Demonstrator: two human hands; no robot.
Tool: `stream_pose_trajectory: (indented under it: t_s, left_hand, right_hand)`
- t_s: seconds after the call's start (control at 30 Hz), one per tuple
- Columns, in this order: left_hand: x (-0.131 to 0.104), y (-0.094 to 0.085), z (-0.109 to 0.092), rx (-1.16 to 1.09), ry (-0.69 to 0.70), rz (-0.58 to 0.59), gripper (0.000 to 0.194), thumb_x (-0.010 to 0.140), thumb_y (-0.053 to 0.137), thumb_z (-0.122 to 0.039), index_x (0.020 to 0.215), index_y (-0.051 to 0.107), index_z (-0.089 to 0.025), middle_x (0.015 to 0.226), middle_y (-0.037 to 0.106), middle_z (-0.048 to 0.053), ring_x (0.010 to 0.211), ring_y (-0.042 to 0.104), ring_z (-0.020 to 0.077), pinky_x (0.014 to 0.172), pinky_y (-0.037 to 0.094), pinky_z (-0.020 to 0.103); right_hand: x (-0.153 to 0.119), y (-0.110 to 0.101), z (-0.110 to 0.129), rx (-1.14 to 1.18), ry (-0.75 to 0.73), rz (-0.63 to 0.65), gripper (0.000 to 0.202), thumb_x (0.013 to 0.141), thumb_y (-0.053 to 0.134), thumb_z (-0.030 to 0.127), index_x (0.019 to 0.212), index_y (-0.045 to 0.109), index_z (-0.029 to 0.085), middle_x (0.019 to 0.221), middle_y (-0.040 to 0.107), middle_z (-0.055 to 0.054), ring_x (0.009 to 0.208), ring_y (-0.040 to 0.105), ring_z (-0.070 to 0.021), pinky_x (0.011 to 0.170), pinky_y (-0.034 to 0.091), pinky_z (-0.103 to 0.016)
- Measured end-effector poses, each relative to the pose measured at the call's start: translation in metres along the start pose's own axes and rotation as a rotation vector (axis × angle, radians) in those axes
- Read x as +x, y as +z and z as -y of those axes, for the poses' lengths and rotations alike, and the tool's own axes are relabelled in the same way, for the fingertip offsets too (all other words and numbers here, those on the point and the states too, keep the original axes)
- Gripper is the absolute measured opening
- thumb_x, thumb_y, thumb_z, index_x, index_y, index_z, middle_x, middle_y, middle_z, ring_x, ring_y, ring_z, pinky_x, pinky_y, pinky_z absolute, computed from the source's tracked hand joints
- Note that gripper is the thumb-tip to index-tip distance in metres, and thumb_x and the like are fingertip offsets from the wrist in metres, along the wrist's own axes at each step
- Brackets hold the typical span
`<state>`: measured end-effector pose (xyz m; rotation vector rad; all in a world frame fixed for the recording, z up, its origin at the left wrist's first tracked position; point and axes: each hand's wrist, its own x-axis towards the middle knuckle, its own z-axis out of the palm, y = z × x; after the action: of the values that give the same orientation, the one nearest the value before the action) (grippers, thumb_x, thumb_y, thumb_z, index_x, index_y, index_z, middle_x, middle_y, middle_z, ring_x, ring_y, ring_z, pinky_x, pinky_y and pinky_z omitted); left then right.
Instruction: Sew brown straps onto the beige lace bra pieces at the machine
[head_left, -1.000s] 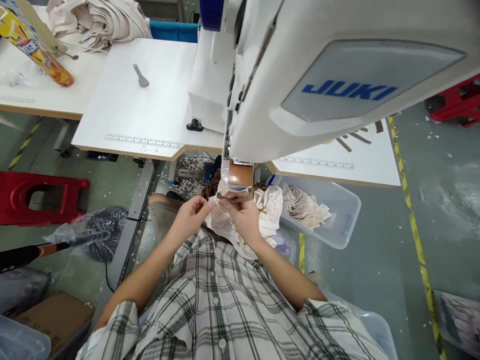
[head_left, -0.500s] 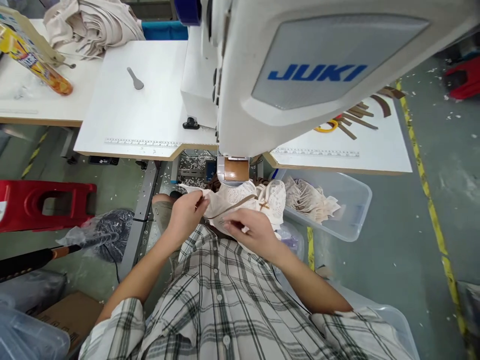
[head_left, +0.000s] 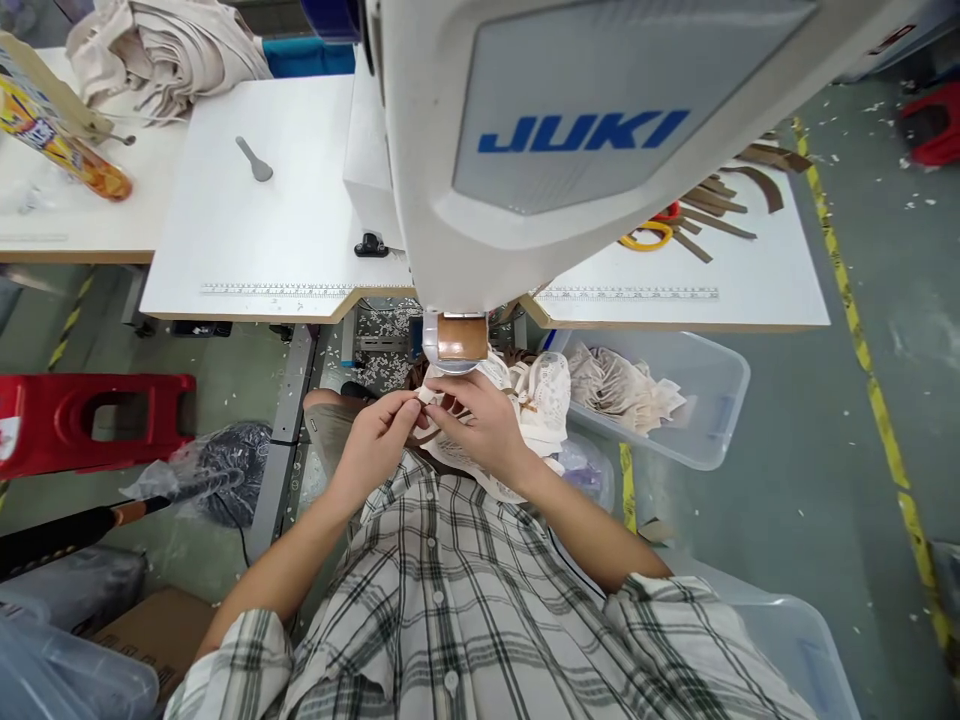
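White lace fabric (head_left: 546, 395) with brown trim lies over my lap, below the head of the white JUKI sewing machine (head_left: 450, 190). My left hand (head_left: 381, 440) pinches a small edge of this fabric between thumb and forefinger. Close beside it, my right hand (head_left: 484, 425) has its thumb and fingers closed on the same pale edge, just under the machine's brown front plate (head_left: 462, 340). The fingertips of both hands nearly meet. Part of the fabric is hidden beneath my right hand.
A clear bin (head_left: 705, 400) of beige fabric pieces stands right of my lap. Yellow-handled scissors (head_left: 646, 237) and brown strips (head_left: 712, 205) lie on the right tabletop. A grey spoon-like tool (head_left: 255, 160) lies left. A red stool (head_left: 161, 420) is at the left.
My right hand has moved up and left to meet my left hand, and its fingers have closed on the fabric edge. My left hand has shifted slightly right. The camera view has shifted a little.
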<state>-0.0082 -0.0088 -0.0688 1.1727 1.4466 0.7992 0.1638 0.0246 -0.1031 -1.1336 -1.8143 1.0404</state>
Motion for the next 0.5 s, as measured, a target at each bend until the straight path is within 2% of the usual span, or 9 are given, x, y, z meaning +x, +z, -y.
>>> stream_pose_trajectory:
  t_s: [0.13,0.2,0.27,0.37,0.43,0.5]
  left_hand:
    - [0.003,0.007,-0.001,0.021,-0.012,-0.018,0.030,0.095,0.050,-0.043,0.090,0.065,-0.018,0.081,0.065,0.003,0.075,0.058,0.0150,0.069,0.051,0.026]
    - [0.005,0.010,-0.003,0.034,-0.009,-0.023,0.030,0.094,0.049,-0.044,0.090,0.065,-0.018,0.080,0.066,0.003,0.073,0.059,0.0156,0.066,0.051,0.026]
    - [0.008,0.012,-0.004,0.062,0.009,-0.036,0.032,0.095,0.048,-0.045,0.087,0.064,-0.018,0.076,0.064,0.003,0.069,0.057,0.0151,0.062,0.048,0.025]
    - [0.010,0.014,-0.006,0.189,0.053,-0.053,0.034,0.094,0.049,-0.047,0.078,0.060,-0.019,0.067,0.057,0.000,0.061,0.052,0.0133,0.057,0.041,0.023]
    - [0.012,0.013,-0.004,0.289,0.072,-0.048,0.036,0.094,0.049,-0.047,0.073,0.056,-0.019,0.062,0.053,-0.002,0.058,0.049,0.0125,0.055,0.038,0.023]
    - [0.018,0.009,0.001,0.350,0.088,-0.011,0.038,0.095,0.046,-0.047,0.070,0.054,-0.019,0.061,0.054,-0.002,0.058,0.049,0.0128,0.056,0.037,0.023]
  right_hand:
    - [0.003,-0.002,0.000,0.192,0.150,-0.024,0.015,0.085,0.068,0.029,0.099,0.069,0.023,0.101,0.064,-0.004,0.075,0.063,-0.0136,0.066,0.056,-0.028]
    - [0.003,-0.002,-0.001,0.218,0.146,-0.028,0.010,0.085,0.068,0.027,0.094,0.070,0.023,0.098,0.065,-0.003,0.077,0.064,-0.0141,0.066,0.055,-0.027]
    - [0.001,0.000,-0.003,0.167,0.058,-0.054,0.010,0.087,0.066,0.025,0.094,0.073,0.024,0.095,0.067,-0.004,0.079,0.065,-0.0150,0.068,0.055,-0.028]
    - [0.002,-0.003,-0.014,0.013,-0.203,-0.032,0.013,0.090,0.062,0.025,0.091,0.075,0.024,0.093,0.071,-0.005,0.086,0.067,-0.0166,0.076,0.056,-0.030]
    - [0.012,-0.021,-0.029,-0.091,-0.344,0.073,0.017,0.093,0.058,0.027,0.092,0.075,0.024,0.093,0.073,-0.005,0.088,0.068,-0.0164,0.078,0.056,-0.029]
    - [0.028,-0.061,-0.044,-0.226,-0.308,0.070,0.021,0.096,0.053,0.028,0.097,0.074,0.024,0.096,0.074,-0.004,0.090,0.068,-0.0160,0.080,0.056,-0.029]
